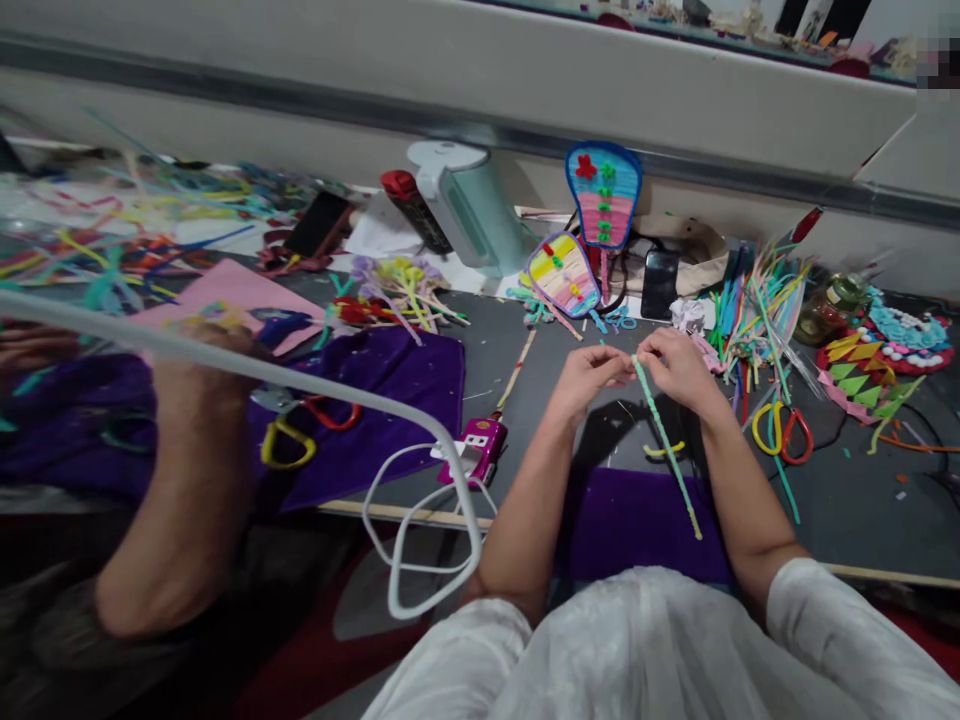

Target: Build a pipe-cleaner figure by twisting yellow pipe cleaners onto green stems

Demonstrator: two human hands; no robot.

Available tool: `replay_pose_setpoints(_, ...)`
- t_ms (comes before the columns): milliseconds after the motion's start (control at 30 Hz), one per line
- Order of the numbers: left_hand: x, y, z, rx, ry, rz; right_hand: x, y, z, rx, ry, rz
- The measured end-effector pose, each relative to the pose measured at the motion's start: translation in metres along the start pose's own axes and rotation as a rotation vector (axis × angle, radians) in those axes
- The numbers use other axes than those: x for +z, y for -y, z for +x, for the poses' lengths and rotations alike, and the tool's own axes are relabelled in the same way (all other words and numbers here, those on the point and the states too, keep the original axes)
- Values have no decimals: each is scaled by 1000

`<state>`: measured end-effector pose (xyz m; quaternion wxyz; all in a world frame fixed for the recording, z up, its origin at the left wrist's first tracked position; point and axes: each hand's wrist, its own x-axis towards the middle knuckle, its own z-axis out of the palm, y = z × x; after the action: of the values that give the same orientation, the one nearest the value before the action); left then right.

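Observation:
A light-green, yellow-tipped twisted pipe cleaner (pixel 664 440) slants down toward me, its far end pinched between the fingertips of both hands. My left hand (pixel 596 380) closes on it from the left. Close beside it, my right hand (pixel 681 368) grips the same end, fingers curled. Beneath the pipe cleaner, a short yellow curved piece (pixel 664 450) rests on the grey table (pixel 517 315). Purple cloth (pixel 645 520) covers the table edge in front of me. Two fan-shaped craft pieces, one blue and pink (pixel 604 195), one yellow and purple-edged (pixel 564 275), are just beyond my hands.
Scissors (pixel 782 432) and a bundle of pipe cleaners (pixel 765 310) lie to my right. A pale-green kettle (pixel 476 205) stands at the back. Left of me are a magenta power socket (pixel 480 450), a white cable (pixel 457 440) and a co-worker's arm (pixel 191 480).

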<state>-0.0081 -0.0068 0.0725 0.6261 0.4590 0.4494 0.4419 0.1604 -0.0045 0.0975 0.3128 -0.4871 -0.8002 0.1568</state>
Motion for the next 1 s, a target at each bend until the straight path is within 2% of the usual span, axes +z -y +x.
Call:
replay_pose_setpoints(200,5,2,3,-112,-56,-143,0,-5,-2,-8,21,-25)
replay_pose_setpoints(333,6,6,8,-125,-86,-190,3,-8,-3,14,42,-30)
replay_pose_setpoints(467,6,9,11,-71,-109,-186,6,-12,-3,45,44,3)
replay_pose_setpoints(700,8,15,13,63,-142,-190,11,-27,2,66,23,193)
replay_pose_setpoints(1000,14,15,19,186,-111,-165,8,-42,16,114,101,361)
